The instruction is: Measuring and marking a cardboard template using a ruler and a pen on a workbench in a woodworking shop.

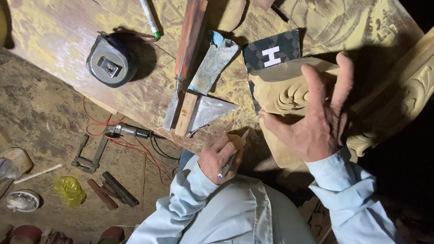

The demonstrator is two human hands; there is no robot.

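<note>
A pen (230,162) is pinched between the curled fingers of the left hand (220,158), which is held against the near edge of the wooden workbench (68,30); the right hand (317,123) is spread, fingers extended and apart, with nothing gripped, and is laid over a carved wooden piece (287,94) of pale wood with scrolled relief. At about twelve o'clock from the carved piece, touching its upper edge, a dark patterned card (271,52) with a white mark is seen. At nine o'clock from the right hand, a wooden-handled chisel (187,51) is laid lengthwise on the bench, with grey metal blades (212,64) just beside it; further toward ten o'clock a round tape measure (111,61) is set, and a green-tipped marker (143,4) is placed near twelve o'clock from it. On the floor at eight o'clock from the left hand, a small angle grinder (124,129) with red cable and a yellow bag (69,190) are seen.
</note>
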